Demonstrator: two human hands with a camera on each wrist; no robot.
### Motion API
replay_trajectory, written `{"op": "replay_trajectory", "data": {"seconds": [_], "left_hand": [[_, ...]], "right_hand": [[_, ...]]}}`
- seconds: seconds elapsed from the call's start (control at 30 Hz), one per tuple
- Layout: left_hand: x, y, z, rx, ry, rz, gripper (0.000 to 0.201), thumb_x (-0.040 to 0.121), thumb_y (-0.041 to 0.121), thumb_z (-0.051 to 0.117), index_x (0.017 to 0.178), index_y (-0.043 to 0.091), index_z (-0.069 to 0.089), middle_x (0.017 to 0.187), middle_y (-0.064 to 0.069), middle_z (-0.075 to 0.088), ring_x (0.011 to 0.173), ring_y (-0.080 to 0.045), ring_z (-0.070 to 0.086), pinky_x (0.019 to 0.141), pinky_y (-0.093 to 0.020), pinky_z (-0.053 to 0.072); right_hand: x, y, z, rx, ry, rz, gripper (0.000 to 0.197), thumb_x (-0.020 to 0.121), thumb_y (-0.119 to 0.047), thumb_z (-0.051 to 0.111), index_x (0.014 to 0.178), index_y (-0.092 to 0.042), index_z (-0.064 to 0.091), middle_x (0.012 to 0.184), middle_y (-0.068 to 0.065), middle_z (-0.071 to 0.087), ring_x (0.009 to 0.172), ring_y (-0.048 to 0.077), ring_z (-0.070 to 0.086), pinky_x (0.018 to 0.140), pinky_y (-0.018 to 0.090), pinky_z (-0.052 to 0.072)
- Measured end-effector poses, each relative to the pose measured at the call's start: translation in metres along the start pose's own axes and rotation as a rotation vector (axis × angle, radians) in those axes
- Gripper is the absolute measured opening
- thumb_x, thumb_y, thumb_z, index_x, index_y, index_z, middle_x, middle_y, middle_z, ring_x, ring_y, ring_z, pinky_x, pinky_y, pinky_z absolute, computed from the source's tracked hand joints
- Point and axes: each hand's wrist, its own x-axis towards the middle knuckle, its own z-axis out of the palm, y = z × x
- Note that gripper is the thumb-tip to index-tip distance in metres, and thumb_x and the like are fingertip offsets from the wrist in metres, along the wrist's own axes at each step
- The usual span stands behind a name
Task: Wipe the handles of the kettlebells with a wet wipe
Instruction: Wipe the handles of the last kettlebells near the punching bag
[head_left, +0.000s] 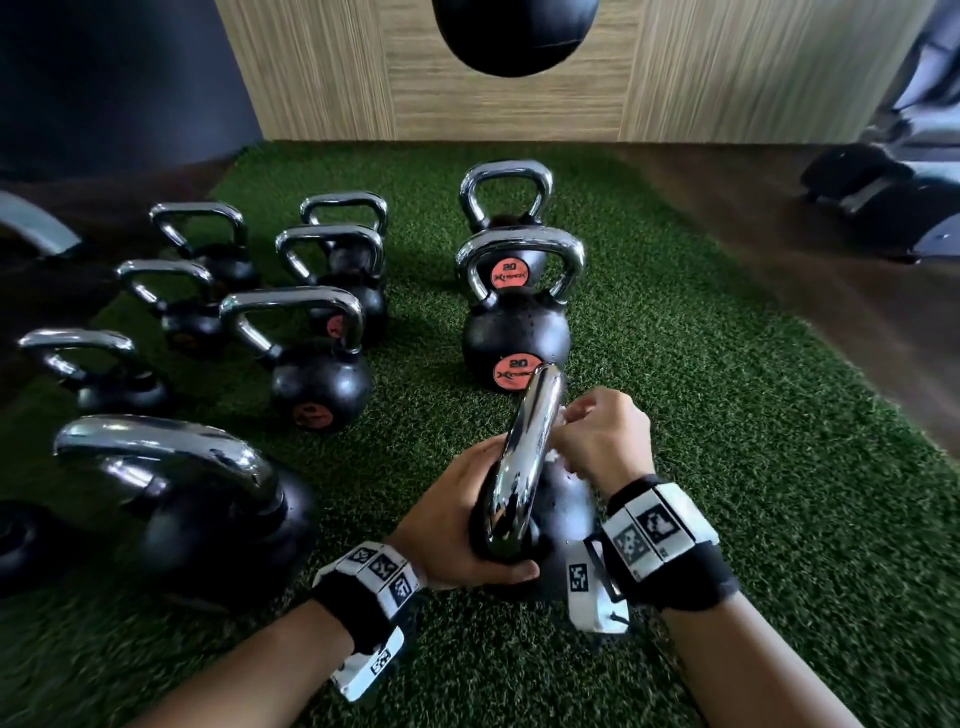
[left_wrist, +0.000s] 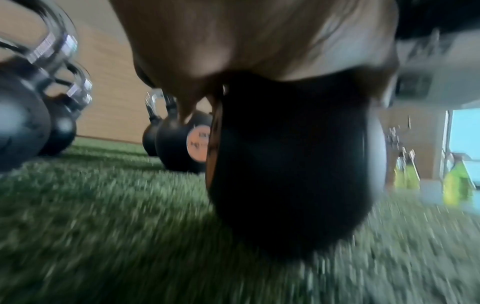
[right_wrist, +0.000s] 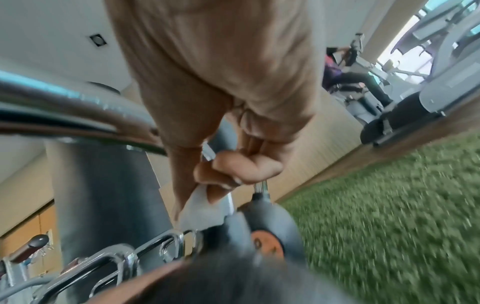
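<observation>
Surface: green artificial turf mat (head_left: 727, 415), short coarse pile, laid on dark wood-look floor, ribbed tan wall panel behind.

Near kettlebell (head_left: 566, 514): round matte black body, pebbled coating, thick polished chrome handle (head_left: 524, 452) bent in a loop, mirror-bright with reflections. It sits on the turf front-centre, handle edge-on to the head camera.

Left hand (head_left: 457, 525): wrapped low on the near leg of the handle where it meets the body, thumb curled under at the front. Gripping the kettlebell. Left wrist view is blurred, shows only palm over the black body (left_wrist: 291, 164).

Right hand (head_left: 602, 441): on the right side of the handle, just touching it near the top bend, fingers curled, pinching a wet wipe (head_left: 574, 415). The wipe is white, thin, crumpled; only small bits show between the fingers. In the right wrist view the wipe (right_wrist: 200, 209) hangs below the thumb and fingertips, beside the chrome bar.

Other kettlebells, same black/chrome build, in rows to the left and ahead; the one directly ahead (head_left: 517, 332) has orange round "20" labels. Large one (head_left: 208, 499) close on the left.
</observation>
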Motion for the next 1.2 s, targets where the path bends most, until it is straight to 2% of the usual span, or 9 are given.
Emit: {"op": "replay_trajectory", "data": {"seconds": [0.07, 0.17, 0.27, 0.37, 0.57, 0.7, 0.8, 0.97, 1.2], "left_hand": [[0.001, 0.009, -0.012, 0.085, -0.095, -0.062, 0.124, 0.061, 0.065, 0.091, 0.159, 0.025, 0.024, 0.157, 0.014, 0.037, 0.147, -0.007, 0.035, 0.124, -0.058, 0.021], [-0.005, 0.025, -0.034, -0.205, -0.208, -0.182, 0.143, 0.059, 0.060, 0.094, 0.161, 0.041, -0.004, 0.163, 0.026, 0.030, 0.150, 0.002, 0.029, 0.127, -0.048, 0.017], [-0.010, 0.056, -0.046, -0.213, -0.002, -0.197, 0.141, 0.053, 0.070, 0.092, 0.155, 0.060, -0.005, 0.149, 0.043, 0.039, 0.140, 0.016, 0.036, 0.112, -0.020, 0.029], [0.000, 0.092, -0.044, 0.057, 0.162, -0.113, 0.111, 0.066, 0.066, 0.082, 0.148, 0.069, 0.009, 0.130, 0.044, 0.052, 0.123, 0.016, 0.052, 0.100, -0.018, 0.046], [0.005, 0.102, -0.044, 0.065, 0.144, -0.147, 0.101, 0.066, 0.027, 0.074, 0.157, 0.038, 0.031, 0.131, 0.017, 0.062, 0.118, -0.004, 0.060, 0.099, -0.034, 0.055], [0.016, 0.090, -0.066, 0.163, 0.010, -0.210, 0.102, 0.070, 0.028, 0.077, 0.150, 0.061, 0.024, 0.111, 0.020, 0.071, 0.092, 0.001, 0.069, 0.073, -0.023, 0.058], [0.031, 0.086, -0.095, 0.265, -0.143, -0.253, 0.091, 0.067, 0.047, 0.075, 0.136, 0.079, 0.025, 0.116, 0.029, 0.062, 0.084, 0.008, 0.062, 0.060, -0.014, 0.047], [0.050, 0.084, -0.114, 0.451, -0.256, -0.262, 0.084, 0.079, 0.024, 0.072, 0.133, 0.075, 0.033, 0.133, 0.019, 0.059, 0.114, -0.012, 0.062, 0.090, -0.032, 0.050], [0.046, 0.085, -0.113, 0.564, -0.243, -0.210, 0.071, 0.081, 0.024, 0.067, 0.139, 0.057, 0.040, 0.121, 0.006, 0.060, 0.108, -0.023, 0.065, 0.090, -0.037, 0.051]], "right_hand": [[0.001, -0.001, -0.013, 0.016, -0.040, -0.182, 0.062, 0.065, -0.007, 0.089, 0.115, -0.017, 0.053, 0.086, 0.002, 0.063, 0.066, 0.019, 0.063, 0.068, 0.048, 0.060], [0.005, -0.013, -0.043, -0.229, -0.159, -0.500, 0.093, 0.070, -0.016, 0.089, 0.149, -0.033, 0.042, 0.079, -0.002, 0.067, 0.067, 0.007, 0.065, 0.067, 0.023, 0.058], [0.011, -0.035, -0.055, -0.466, -0.233, -0.785, 0.085, 0.072, -0.014, 0.089, 0.147, -0.027, 0.050, 0.077, -0.026, 0.057, 0.061, -0.019, 0.056, 0.064, -0.004, 0.040], [0.017, -0.047, -0.056, -0.648, -0.282, -0.876, 0.061, 0.076, -0.023, 0.087, 0.132, -0.032, 0.065, 0.094, -0.022, 0.065, 0.072, -0.018, 0.051, 0.071, -0.010, 0.029], [0.009, -0.043, -0.052, -0.597, -0.214, -0.880, 0.046, 0.075, -0.019, 0.087, 0.118, -0.028, 0.073, 0.089, -0.024, 0.060, 0.078, -0.004, 0.056, 0.074, -0.006, 0.034], [0.001, -0.044, -0.064, -0.720, -0.230, -0.739, 0.036, 0.077, -0.021, 0.084, 0.111, -0.024, 0.071, 0.097, -0.008, 0.074, 0.081, 0.008, 0.063, 0.077, 0.023, 0.051], [-0.017, -0.036, -0.077, -0.712, -0.236, -0.665, 0.028, 0.078, -0.020, 0.083, 0.092, -0.036, 0.066, 0.087, -0.014, 0.070, 0.075, 0.001, 0.063, 0.062, 0.013, 0.044], [-0.055, -0.025, -0.093, -0.790, -0.195, -0.576, 0.026, 0.081, -0.029, 0.081, 0.106, -0.029, 0.072, 0.090, -0.012, 0.073, 0.062, -0.014, 0.056, 0.046, 0.001, 0.038], [-0.073, -0.032, -0.090, -0.823, -0.176, -0.489, 0.029, 0.085, -0.025, 0.079, 0.112, -0.025, 0.072, 0.095, -0.006, 0.072, 0.067, -0.009, 0.056, 0.045, 0.001, 0.037]]}}
